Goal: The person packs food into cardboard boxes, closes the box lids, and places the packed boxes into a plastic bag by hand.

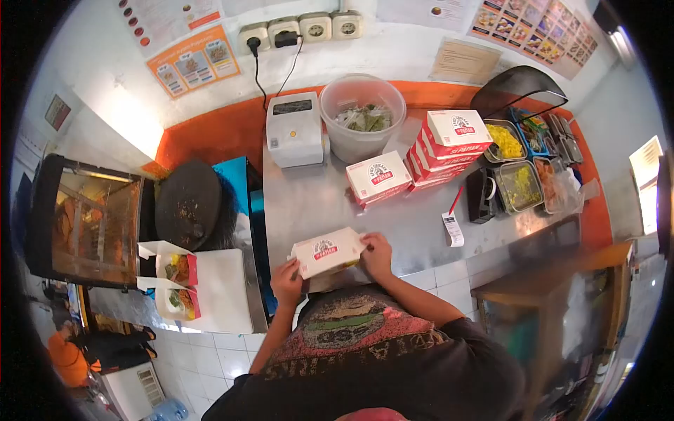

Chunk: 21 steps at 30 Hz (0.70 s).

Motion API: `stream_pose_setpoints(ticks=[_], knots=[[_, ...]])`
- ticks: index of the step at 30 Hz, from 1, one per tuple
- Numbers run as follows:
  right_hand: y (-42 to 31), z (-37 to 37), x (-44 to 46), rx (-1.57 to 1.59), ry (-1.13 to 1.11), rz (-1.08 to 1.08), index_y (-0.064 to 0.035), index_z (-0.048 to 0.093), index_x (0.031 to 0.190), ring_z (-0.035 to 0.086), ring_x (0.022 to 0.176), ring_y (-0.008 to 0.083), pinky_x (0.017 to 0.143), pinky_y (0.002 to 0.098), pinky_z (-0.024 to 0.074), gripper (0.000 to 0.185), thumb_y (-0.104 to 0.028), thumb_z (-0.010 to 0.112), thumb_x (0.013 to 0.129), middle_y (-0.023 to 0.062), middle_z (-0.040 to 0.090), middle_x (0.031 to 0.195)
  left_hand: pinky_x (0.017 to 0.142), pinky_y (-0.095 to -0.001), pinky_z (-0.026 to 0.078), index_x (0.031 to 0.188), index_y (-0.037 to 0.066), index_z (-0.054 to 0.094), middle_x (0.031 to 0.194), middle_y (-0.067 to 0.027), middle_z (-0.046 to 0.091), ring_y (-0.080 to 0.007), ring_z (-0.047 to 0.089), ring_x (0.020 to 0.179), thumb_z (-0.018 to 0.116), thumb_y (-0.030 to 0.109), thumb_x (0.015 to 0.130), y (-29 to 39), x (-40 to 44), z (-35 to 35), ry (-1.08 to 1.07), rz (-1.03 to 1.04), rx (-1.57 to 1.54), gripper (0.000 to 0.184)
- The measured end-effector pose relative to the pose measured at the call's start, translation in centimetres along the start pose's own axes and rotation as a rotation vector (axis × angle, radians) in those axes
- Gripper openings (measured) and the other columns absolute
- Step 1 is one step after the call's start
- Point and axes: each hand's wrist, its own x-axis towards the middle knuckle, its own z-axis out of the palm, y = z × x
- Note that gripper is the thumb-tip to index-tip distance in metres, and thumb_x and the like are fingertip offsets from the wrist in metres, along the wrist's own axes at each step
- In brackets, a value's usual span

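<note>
The left hand (286, 281) pinches the left end of a white carton (325, 252) between thumb and fingers, while the right hand (377, 254) has its fingertips bent together on the far right corner. The carton is at the near edge of the steel counter (295, 203), right in front of the dark shirt (351, 330); whether its base rests on the metal or hangs just above it, I cannot tell. Something yellowish shows under its near right edge, so the flap there may not be fully tucked; a tilt towards the body could let filling slip out onto the floor (232, 361), and a hard squeeze at both ends could buckle the lid. With the edge so close, a loosened left grip could also tip the carton off. Farther away, a low stack of cartons (379, 177) stands beside a taller stack (456, 130) whose upper cartons sit unevenly, so a sweep of the right forearm or a bump could topple it. The paper slip (453, 230) and the red pen (456, 202) lie to the right, where a sleeve might drag them. On the left, two open boxes (188, 269) on a white board (228, 291) expose their food to a knock from the left elbow.
</note>
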Motion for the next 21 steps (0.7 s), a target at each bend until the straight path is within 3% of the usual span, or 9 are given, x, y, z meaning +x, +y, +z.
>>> stream_pose_setpoints(ticks=[2,3,5,9,11,15,17,19,21], knots=[[1.4,1.1,-0.7,-0.067,0.010,-0.044,-0.0038,0.070,0.088,0.064,0.088,0.0268,0.077,0.0346,0.0522,0.014,-0.001,0.068,0.075,0.0115,0.067,0.096,0.083,-0.0364,0.055,0.098,0.001,0.071,0.101,-0.0150,0.071,-0.0283,0.070,0.090,0.071,0.003,0.077,-0.7,-2.3,2.5,0.132,-0.278,-0.058,0.021],[1.8,1.5,-0.6,-0.146,0.006,-0.086,-0.0043,0.070,0.087,0.064,0.091,0.0288,0.079,0.0360,0.0516,0.015,0.000,0.067,0.073,0.0118,0.068,0.095,0.083,-0.0364,0.055,0.098,0.001,0.071,0.101,-0.0150,0.071,-0.0283,0.070,0.090,0.071,0.003,0.077,-0.9,-2.2,2.8,0.127,-0.265,-0.062,0.021],[2.6,2.4,-0.2,-0.155,-0.004,-0.067,-0.0036,0.068,0.086,0.063,0.093,0.0300,0.082,0.0377,0.0503,0.015,0.001,0.066,0.072,0.0127,0.068,0.094,0.080,-0.0344,0.055,0.098,-0.002,0.070,0.102,-0.0163,0.071,-0.0237,0.070,0.090,0.071,0.001,0.080,-0.7,-2.5,3.7,0.087,-0.586,-0.313,0.019],[2.9,3.4,0.9,0.082,-0.028,-0.161,-0.0013,0.063,0.084,0.064,0.087,0.0321,0.078,0.0383,0.0509,0.011,-0.002,0.068,0.075,0.0155,0.068,0.088,0.075,-0.0312,0.052,0.080,-0.003,0.059,0.088,-0.0127,0.069,-0.0181,0.066,0.082,0.070,0.004,0.083,-1.7,-1.9,4.5,0.091,-0.663,-0.504,0.014],[0.3,1.6,1.2,0.162,-0.189,0.100,-0.0003,0.062,0.084,0.065,0.077,0.0313,0.071,0.0375,0.0515,0.011,-0.003,0.069,0.076,0.0166,0.067,0.081,0.073,-0.0296,0.051,0.080,0.000,0.054,0.081,-0.0101,0.065,-0.0157,0.063,0.078,0.070,0.005,0.084,-1.4,-0.9,3.1,0.005,-0.662,-0.435,0.017],[-1.8,-0.9,2.3,0.037,-0.377,0.198,0.0010,0.061,0.085,0.066,0.074,0.0260,0.069,0.0377,0.0519,0.011,-0.002,0.066,0.076,0.0174,0.067,0.080,0.076,-0.0292,0.051,0.087,0.002,0.053,0.087,-0.0126,0.066,-0.0173,0.064,0.084,0.069,0.005,0.085,1.5,0.8,0.6,-0.206,-0.755,-0.228,0.017],[0.1,0.2,1.5,0.091,-0.329,0.172,-0.0002,0.061,0.081,0.063,0.069,0.0332,0.066,0.0403,0.0506,0.014,-0.007,0.071,0.076,0.0185,0.066,0.077,0.080,-0.0304,0.052,0.089,0.001,0.052,0.091,-0.0137,0.066,-0.0187,0.064,0.087,0.069,0.005,0.086,1.1,0.1,1.4,-0.257,-0.768,-0.184,0.018],[1.2,1.0,0.8,0.091,-0.284,0.073,0.0010,0.061,0.083,0.066,0.077,0.0228,0.071,0.0347,0.0517,0.011,0.000,0.069,0.076,0.0167,0.068,0.081,0.088,-0.0339,0.053,0.087,0.000,0.051,0.104,-0.0172,0.066,-0.0222,0.065,0.097,0.070,0.006,0.086,-0.5,-1.4,3.2,0.009,-0.560,-0.495,0.020],[2.2,1.4,0.5,0.097,-0.297,0.087,0.0001,0.063,0.091,0.067,0.078,0.0242,0.072,0.0340,0.0521,0.015,0.000,0.070,0.077,0.0169,0.069,0.086,0.091,-0.0360,0.052,0.089,0.000,0.052,0.111,-0.0182,0.065,-0.0230,0.063,0.104,0.070,0.007,0.087,-0.3,-1.9,3.2,-0.010,-0.560,-0.547,0.020]])
